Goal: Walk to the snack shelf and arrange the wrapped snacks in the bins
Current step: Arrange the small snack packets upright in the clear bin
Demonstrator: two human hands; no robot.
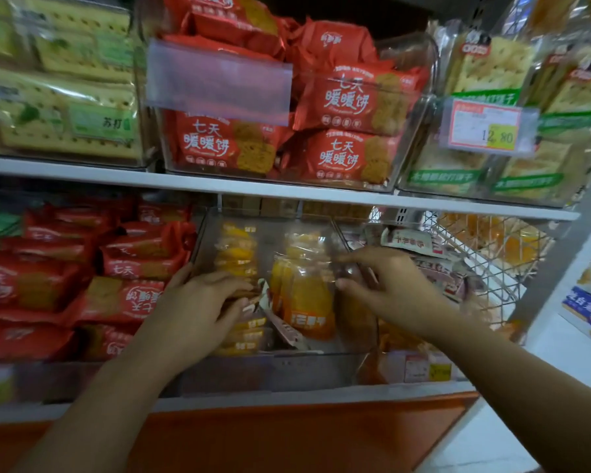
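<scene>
On the lower shelf [321,396], inside the clear middle bin [297,368], the orange wrapped snacks [307,302] sit right between the two hands. The right hand [386,285] pinches the clear top edge of the front pack with thumb and forefinger. The left hand [198,302] lies over a stack of yellow packs [236,254] at the bin's left side, and honestly I can't tell if it's gripping or just pressing. The orange packs are see-through up top and solid orange lower down, with white lettering. They stand upright in a row, long axis up and down, fronts facing out, while the yellow stack lies flat.
</scene>
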